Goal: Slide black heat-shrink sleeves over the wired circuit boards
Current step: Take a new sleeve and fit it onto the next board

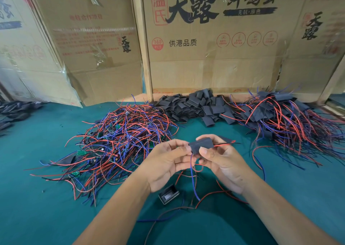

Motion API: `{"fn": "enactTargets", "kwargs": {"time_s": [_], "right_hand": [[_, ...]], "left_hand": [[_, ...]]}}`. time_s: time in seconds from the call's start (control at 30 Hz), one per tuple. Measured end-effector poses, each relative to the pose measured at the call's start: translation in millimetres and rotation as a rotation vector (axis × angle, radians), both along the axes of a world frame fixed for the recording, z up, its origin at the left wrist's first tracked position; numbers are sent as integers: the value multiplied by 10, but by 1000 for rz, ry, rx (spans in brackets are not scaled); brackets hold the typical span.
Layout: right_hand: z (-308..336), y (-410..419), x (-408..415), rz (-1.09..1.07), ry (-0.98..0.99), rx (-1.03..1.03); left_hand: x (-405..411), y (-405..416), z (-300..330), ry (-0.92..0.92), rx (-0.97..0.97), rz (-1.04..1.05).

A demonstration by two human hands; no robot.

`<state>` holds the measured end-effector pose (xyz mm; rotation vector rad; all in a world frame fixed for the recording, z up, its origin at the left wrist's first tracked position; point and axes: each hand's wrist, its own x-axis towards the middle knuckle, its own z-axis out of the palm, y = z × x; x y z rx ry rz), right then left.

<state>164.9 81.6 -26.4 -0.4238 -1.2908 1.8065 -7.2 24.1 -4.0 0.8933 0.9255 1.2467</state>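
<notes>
Over the green felt table (46, 198) near its front edge, our left hand (166, 165) and right hand (223, 162) pinching a flat black heat-shrink sleeve (202, 145) between them, red and blue wires (193, 175) trailing out, bare wired circuit boards (119, 144) heaped left, loose black sleeves (194, 106) piled by the cardboard boxes (205, 49) along the back edge.

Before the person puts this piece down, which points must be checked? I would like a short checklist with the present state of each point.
1. Right hand pinches the black heat-shrink sleeve: ok.
2. Left hand holds the sleeve's left end: ok.
3. Circuit board fully covered by the sleeve: cannot tell, board hidden.
4. Red wire comes out of the sleeve's right end: ok.
5. Blue wire hangs free below the hands: ok.
6. Pile of finished sleeved boards lies to the right on the green table: ok.
</notes>
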Motion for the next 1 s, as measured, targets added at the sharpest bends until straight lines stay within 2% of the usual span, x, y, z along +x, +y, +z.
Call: {"fn": "enactTargets", "kwargs": {"time_s": [0.13,0.43,0.6,0.7,0.9,1.0], "right_hand": [[9,-21,-9,27,-17,-10],[-29,-20,-18,25,-55,14],[0,-45,-59,-43,-109,-162],[4,-60,-63,-102,-145,-188],[66,-14,-21,-291,-240,-34],[95,-7,-6,-334,-302,23]], "left_hand": [[-18,-21,0,35,-42,-28],[0,-5,-2,116,63,52],[6,8,-42,247,115,126],[15,14,-67,314,112,123],[90,-8,-62,184,-48,-82],[118,2,-77,122,-64,-92]]}}
